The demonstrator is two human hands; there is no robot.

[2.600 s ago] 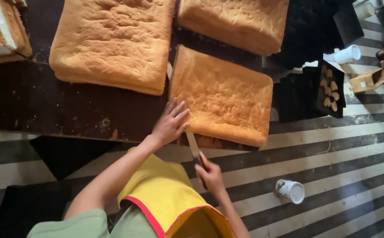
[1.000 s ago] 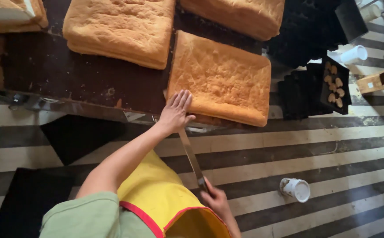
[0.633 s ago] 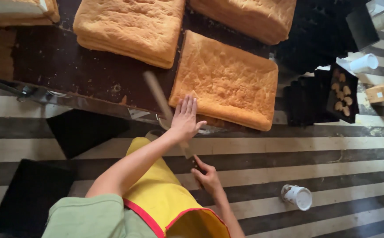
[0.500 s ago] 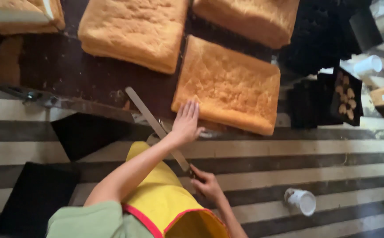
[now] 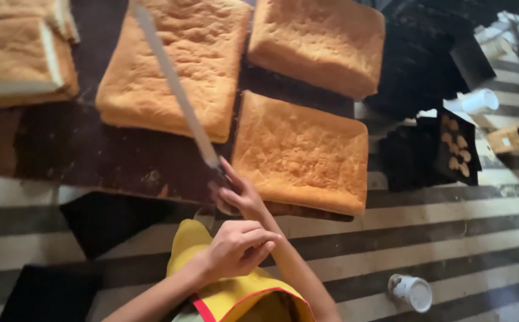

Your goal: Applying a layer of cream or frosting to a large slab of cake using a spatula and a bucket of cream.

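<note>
At the upper left of the frame, cut sponge slabs (image 5: 18, 56) are sitting stacked on the dark table (image 5: 81, 161). Just right of them, the long knife (image 5: 173, 83) is now slanting up across the big sponge sheet (image 5: 176, 65), its blade tip reaching the top edge of the frame; half a second ago it was lying low over the table's near edge, pointing to the upper left, so the blade is swinging up and away from the near sheet. The right hand (image 5: 235, 194) is gripping the handle at centre, fingers wrapped closed around it. Below it, the left hand (image 5: 235, 247) is curling loosely over the yellow apron (image 5: 224, 292), holding nothing; earlier it was lying flat on the near sponge sheet (image 5: 301, 152), which is now lying untouched at centre right. Lower right, a white cup (image 5: 411, 292) is sitting on the striped floor (image 5: 480, 238).
</note>
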